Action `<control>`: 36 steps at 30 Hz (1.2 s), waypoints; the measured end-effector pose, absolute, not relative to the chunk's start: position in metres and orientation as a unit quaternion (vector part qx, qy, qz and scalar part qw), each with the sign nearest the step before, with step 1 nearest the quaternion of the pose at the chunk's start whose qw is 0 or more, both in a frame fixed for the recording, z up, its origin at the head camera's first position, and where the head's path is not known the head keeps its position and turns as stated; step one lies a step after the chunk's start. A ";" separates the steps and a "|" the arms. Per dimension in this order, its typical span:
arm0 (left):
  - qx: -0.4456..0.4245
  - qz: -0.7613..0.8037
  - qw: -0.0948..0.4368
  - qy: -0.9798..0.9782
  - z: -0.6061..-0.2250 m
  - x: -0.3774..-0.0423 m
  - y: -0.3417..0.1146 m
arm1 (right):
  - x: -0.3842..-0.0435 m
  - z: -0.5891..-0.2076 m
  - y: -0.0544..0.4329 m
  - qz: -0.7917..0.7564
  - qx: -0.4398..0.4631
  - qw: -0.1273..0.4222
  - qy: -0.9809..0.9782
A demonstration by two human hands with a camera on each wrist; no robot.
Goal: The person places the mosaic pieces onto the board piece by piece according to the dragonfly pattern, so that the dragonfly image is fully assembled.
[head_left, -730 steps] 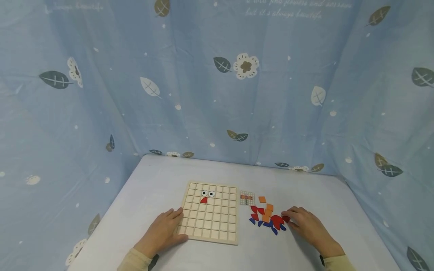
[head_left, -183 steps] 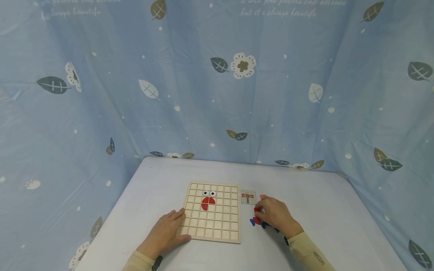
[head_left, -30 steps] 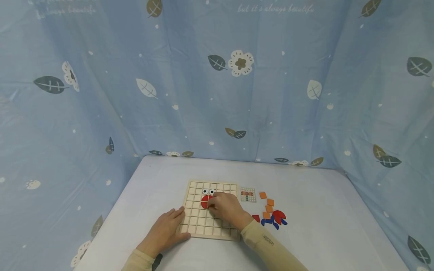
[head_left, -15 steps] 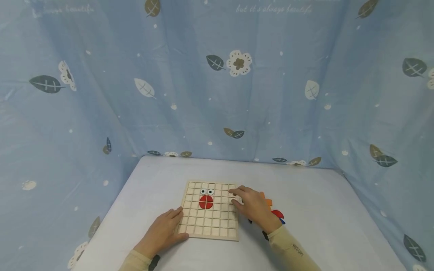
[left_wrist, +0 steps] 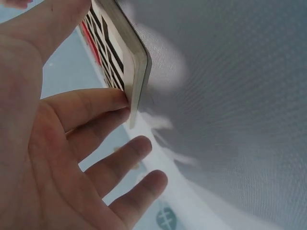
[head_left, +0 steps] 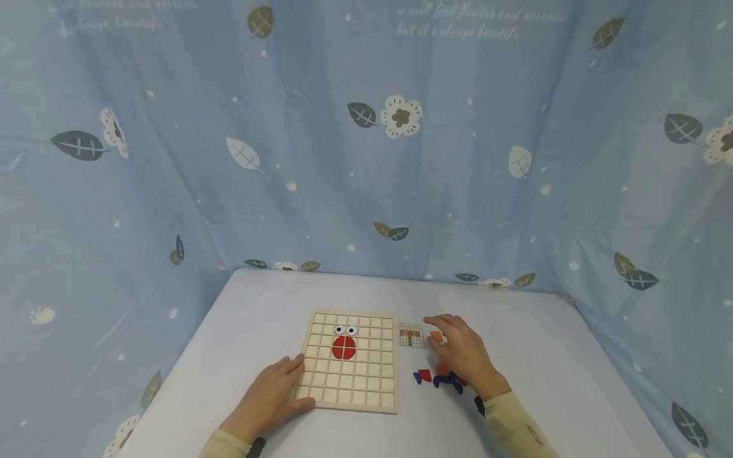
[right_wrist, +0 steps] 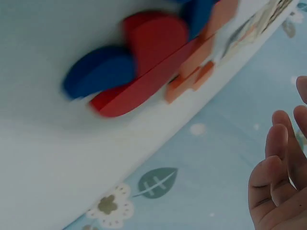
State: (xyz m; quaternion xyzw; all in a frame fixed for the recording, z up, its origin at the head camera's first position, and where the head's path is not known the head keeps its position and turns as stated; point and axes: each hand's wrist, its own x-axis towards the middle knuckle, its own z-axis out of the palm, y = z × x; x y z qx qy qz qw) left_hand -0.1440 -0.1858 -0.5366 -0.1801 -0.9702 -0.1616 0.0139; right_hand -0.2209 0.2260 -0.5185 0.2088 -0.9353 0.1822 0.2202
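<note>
The wooden grid board point(head_left: 366, 381) lies on the table, bearing two eye pieces point(head_left: 346, 330) with a full disc of red quarter pieces point(head_left: 343, 348) below them. At its near left corner my left hand point(head_left: 268, 397) rests with loosely extended fingers, thumb at the near edge and fingertips at the left edge. My right hand point(head_left: 466, 356) hovers over the loose pieces, thumb and fingers apart, nothing visibly held. An orange square point(head_left: 436, 336) shows between thumb and forefinger. In the right wrist view, red pieces point(right_wrist: 158, 43) and a blue piece point(right_wrist: 100, 72) lie beside the hand, blurred.
A small printed pattern card point(head_left: 411, 335) lies right of the board. Nearer me are a red quarter piece point(head_left: 424, 375), several blue pieces point(head_left: 449, 381) and another orange square point(head_left: 443, 369), partly hidden by the right hand. A blue curtain point(head_left: 321, 159) surrounds the white table point(head_left: 338, 439).
Red quarter pieces were added one by one until the disc was full. My right hand has since left the board, moving right to the loose pieces. The left hand stays at the corner.
</note>
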 end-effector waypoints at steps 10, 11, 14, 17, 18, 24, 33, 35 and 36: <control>-0.180 -0.167 0.016 -0.969 -0.539 -0.142 -0.189 | -0.226 -0.526 0.244 0.173 0.196 0.196 -0.945; -0.178 -0.168 0.014 -0.969 -0.539 -0.142 -0.188 | -0.227 -0.526 0.245 0.170 0.194 0.189 -0.948; -0.179 -0.170 0.015 -0.969 -0.540 -0.142 -0.188 | -0.230 -0.527 0.248 0.156 0.188 0.164 -0.956; -0.181 -0.167 0.020 -0.969 -0.540 -0.143 -0.188 | -0.235 -0.527 0.251 0.147 0.185 0.138 -0.962; -0.181 -0.167 0.022 -0.969 -0.540 -0.143 -0.188 | -0.237 -0.528 0.252 0.142 0.184 0.128 -0.964; -0.180 -0.162 0.024 -0.970 -0.539 -0.144 -0.187 | -0.248 -0.531 0.254 0.120 0.188 0.071 -0.972; -0.187 -0.160 0.013 -0.969 -0.536 -0.146 -0.187 | -0.256 -0.535 0.253 0.113 0.173 0.030 -0.978; -0.186 -0.158 0.013 -0.970 -0.537 -0.147 -0.187 | -0.257 -0.534 0.252 0.109 0.175 0.031 -0.978; -0.185 -0.156 0.013 -0.970 -0.537 -0.147 -0.186 | -0.257 -0.534 0.252 0.109 0.175 0.032 -0.978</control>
